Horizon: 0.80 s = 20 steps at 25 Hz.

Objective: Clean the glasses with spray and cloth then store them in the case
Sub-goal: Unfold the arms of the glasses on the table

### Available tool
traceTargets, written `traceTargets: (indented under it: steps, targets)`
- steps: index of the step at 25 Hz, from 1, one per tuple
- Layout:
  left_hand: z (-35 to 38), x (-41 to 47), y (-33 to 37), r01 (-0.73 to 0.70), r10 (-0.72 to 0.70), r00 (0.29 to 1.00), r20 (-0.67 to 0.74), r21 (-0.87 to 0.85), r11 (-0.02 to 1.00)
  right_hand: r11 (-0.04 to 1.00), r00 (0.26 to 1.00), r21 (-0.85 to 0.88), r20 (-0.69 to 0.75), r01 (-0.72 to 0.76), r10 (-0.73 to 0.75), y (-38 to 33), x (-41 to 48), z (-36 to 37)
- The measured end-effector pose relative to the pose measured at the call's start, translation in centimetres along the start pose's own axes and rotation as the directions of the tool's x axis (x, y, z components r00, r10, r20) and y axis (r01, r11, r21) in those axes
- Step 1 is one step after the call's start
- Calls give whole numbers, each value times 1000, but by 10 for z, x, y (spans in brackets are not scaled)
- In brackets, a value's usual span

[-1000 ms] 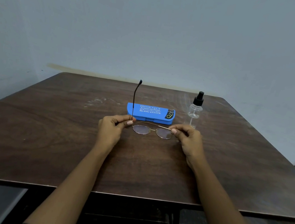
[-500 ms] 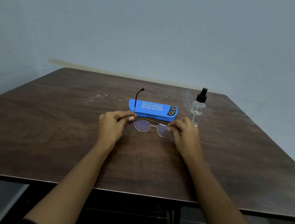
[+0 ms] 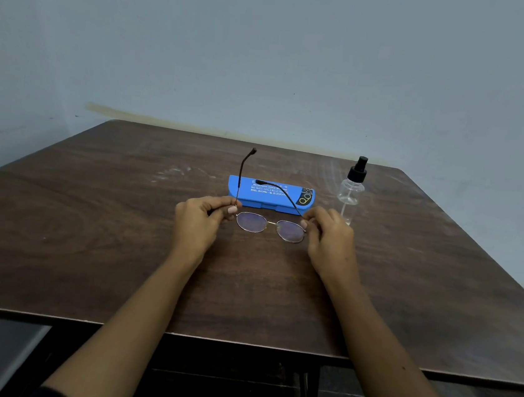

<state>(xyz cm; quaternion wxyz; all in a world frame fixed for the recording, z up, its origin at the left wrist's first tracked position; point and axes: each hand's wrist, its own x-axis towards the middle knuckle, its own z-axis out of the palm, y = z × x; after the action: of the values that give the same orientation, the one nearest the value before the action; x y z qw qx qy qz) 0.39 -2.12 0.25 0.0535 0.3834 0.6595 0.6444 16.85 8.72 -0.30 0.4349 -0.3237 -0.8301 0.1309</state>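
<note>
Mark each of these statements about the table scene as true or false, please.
1. Both hands hold the glasses by the ends of the frame. True: left hand, right hand.
2. The blue case is open. False: it lies shut behind the glasses.
3. The spray bottle stands upright, to the right of the case. True.
4. A cloth lies on the table. False: no cloth is in view.
5. The right hand holds the spray bottle. False: its grip is on the glasses.
</note>
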Motion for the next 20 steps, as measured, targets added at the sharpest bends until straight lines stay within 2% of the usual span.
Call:
traceTargets:
  steps: [3, 9, 17, 20]
  targets:
    - [0, 0, -1, 5, -5, 1000, -7, -8, 1000, 997, 999, 74, -35, 6, -3, 2, 1, 0]
    - [-1, -1, -1, -35, 35, 999, -19, 16, 999, 925, 975, 325, -34, -196, 219, 7, 4, 0]
    - [0, 1, -3, -117, 118, 993, -15, 72, 991, 858, 969, 472, -28, -203, 245, 5, 5, -3]
    - [3, 5, -4, -177, 175, 984, 28, 116, 977, 834, 959, 505, -45, -221, 281, 5, 7, -5]
